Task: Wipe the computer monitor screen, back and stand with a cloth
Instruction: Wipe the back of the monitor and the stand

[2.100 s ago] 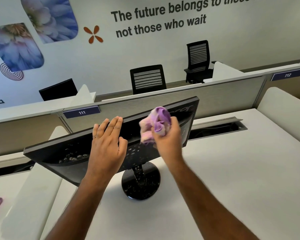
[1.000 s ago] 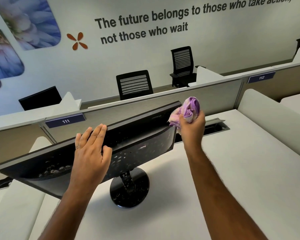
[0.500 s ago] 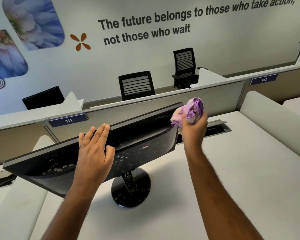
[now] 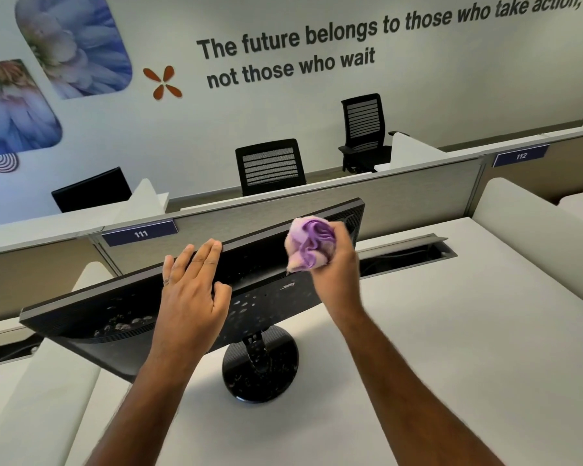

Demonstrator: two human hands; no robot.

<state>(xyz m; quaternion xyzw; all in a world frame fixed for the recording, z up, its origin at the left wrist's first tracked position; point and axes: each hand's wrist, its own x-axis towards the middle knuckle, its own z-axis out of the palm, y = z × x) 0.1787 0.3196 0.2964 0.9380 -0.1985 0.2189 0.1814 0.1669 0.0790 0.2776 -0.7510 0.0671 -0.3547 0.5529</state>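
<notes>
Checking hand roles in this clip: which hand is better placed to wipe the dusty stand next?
Probably the right hand: it already grips the cloth and hangs above the stand. The left hand rests flat on the monitor, steadying it.

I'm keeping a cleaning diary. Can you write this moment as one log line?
left hand: steadies black computer monitor | right hand: holds bunched purple-pink cloth on monitor back | round black stand: spotted

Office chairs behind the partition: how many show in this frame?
2. One mesh-back chair just past the partition, above the monitor; another farther right by the wall. A dark shape at the right frame edge may be a third.
</notes>
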